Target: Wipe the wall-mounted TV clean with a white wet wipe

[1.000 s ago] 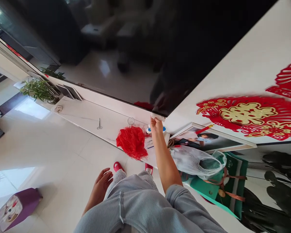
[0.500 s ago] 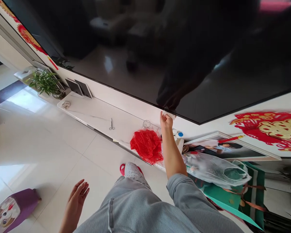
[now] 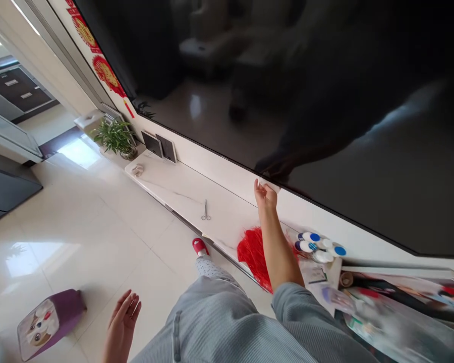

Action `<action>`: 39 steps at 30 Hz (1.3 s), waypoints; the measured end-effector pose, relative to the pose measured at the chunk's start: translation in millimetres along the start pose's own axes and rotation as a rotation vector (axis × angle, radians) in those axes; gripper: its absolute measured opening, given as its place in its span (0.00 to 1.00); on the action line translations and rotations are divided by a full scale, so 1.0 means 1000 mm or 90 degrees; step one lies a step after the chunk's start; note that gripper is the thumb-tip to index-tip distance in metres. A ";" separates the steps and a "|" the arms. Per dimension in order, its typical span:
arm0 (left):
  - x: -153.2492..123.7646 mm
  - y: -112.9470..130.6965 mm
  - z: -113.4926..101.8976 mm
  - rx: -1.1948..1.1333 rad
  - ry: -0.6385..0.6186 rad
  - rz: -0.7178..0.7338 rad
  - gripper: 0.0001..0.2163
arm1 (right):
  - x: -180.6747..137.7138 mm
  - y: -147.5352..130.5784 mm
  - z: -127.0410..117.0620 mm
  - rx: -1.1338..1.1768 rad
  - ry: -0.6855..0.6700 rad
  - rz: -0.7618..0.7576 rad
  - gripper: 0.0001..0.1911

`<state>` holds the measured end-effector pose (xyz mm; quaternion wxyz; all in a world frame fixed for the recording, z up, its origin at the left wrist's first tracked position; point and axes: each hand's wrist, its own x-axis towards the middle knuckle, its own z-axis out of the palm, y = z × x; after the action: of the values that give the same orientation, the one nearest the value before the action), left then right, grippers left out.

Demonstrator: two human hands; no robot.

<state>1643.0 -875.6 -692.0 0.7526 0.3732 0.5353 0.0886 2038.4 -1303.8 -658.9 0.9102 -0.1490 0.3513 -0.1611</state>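
My right hand (image 3: 266, 195) is at the lower edge of a large wall-mounted television (image 3: 227, 91). Its fingers are closed on a small white piece (image 3: 273, 186), perhaps tissue or cloth, partly hidden by the hand. My left hand (image 3: 124, 318) hangs over the floor at the lower left, fingers loosely stretched out and holding nothing. Beneath the right forearm, a heap of red shredded filler (image 3: 253, 257) lies on the long white cabinet (image 3: 185, 186). Scissors (image 3: 206, 210) rest on the cabinet top, left of the heap.
Several bottles with blue and white caps (image 3: 318, 244) stand right of my arm. Beyond them are a framed picture (image 3: 408, 282) and a plastic bag (image 3: 393, 315). A potted plant (image 3: 115, 136) is at the cabinet's far end. A purple stool (image 3: 66, 315) stands on the floor.
My view has swung right and my body has shifted left along the cabinet. My right hand has slid left along the television's lower edge with the white piece. The left hand stays open.
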 end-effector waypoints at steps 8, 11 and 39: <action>0.048 0.044 0.016 -0.014 -0.037 0.036 0.08 | 0.009 0.085 0.048 -0.022 -0.008 0.046 0.15; 0.063 0.060 0.020 -0.021 -0.004 -0.010 0.09 | 0.014 0.111 0.063 -0.024 -0.010 0.041 0.15; 0.272 0.277 0.043 0.047 -0.008 -0.094 0.08 | 0.027 0.317 0.185 -0.027 -0.051 -0.012 0.16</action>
<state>1865.9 -555.2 -704.4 0.7459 0.3606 0.5599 0.0105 2244.2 -998.8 -665.1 0.9187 -0.1776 0.3165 -0.1559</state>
